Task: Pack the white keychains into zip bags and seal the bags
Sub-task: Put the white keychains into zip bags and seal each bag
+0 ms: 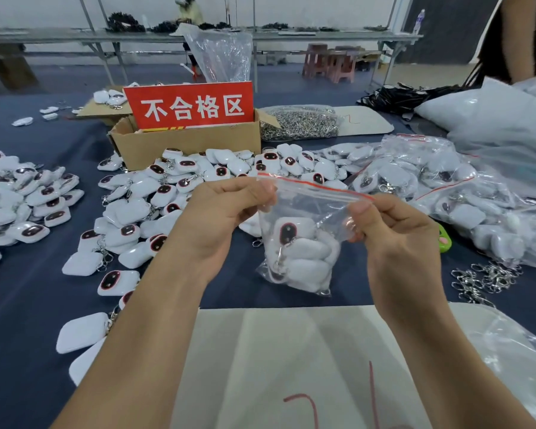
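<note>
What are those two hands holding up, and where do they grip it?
A zip bag of white keychains, pinched at its red-striped top edge: left hand at the left corner, right hand at the right.

**Soft, even light, wide-lens warp**

Bright diffuse light falls evenly, with only faint shadows below the grip. Glare streaks the zip bag [307,212] pinched between the left hand [226,212] and right hand [396,230] (its film hazes what lies inside) and the plastic sacks [430,181] right of the grip. Far behind it, the benches [322,37] bow and blur; the forearms [143,335] look stretched.
</note>
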A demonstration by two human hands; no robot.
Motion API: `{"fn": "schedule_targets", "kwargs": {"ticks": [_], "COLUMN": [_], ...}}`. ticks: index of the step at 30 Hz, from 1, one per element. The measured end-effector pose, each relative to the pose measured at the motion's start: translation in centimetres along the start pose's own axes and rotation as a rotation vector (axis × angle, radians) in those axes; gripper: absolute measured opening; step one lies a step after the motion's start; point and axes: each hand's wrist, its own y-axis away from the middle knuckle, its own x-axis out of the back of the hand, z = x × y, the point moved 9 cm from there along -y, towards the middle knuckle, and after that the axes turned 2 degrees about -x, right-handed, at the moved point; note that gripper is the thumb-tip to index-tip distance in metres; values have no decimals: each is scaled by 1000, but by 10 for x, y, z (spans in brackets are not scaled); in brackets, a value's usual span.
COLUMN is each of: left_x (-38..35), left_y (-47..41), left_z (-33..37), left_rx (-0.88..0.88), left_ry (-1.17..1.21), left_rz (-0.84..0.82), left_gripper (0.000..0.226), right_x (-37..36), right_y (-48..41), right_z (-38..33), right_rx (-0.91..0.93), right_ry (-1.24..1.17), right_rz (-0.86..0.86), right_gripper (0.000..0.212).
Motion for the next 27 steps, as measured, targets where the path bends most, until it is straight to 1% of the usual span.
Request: {"fn": "schedule_targets", "kwargs": {"ticks": [2, 5, 8, 11, 15, 17, 20, 22, 25, 27], "left_x": [0, 2, 4, 5, 4, 1, -9, -14, -14, -14], "left_y": [1, 1, 0, 0, 0, 0, 1, 1, 2, 2], "left_z": [-5, -5, -4, -3, -7, -9, -13, -16, -18, -17], "left_rx": [32, 33, 18, -13, -32, -24, 6, 7, 19, 23], "left_ry": [6, -4, 3, 19, 8, 15, 50, 48, 61, 71], "left_rz": [20, 53, 89, 149, 192, 158, 57, 13, 34, 38], "left_gripper": [18, 18, 9, 18, 18, 17, 9, 12, 20, 13], "right_x": [2, 4, 4, 4, 3, 3, 3, -1, -7, -9], "right_y": [-1, -2, -3, -3, -2, 0, 1, 2, 3, 4], "right_z": [2, 0, -1, 0, 2, 2, 1, 1, 0, -1], "right_rx": [-15, -1, 4, -7, -14, -23, -17, -2, 16, 33], "right_ry": [0, 34, 41, 39, 12, 18, 39, 60, 100, 104], "right_rz": [19, 22, 23, 51, 70, 74, 81, 64, 41, 29], "right_gripper": [14, 14, 16, 21, 23, 24, 24, 21, 21, 21]}}
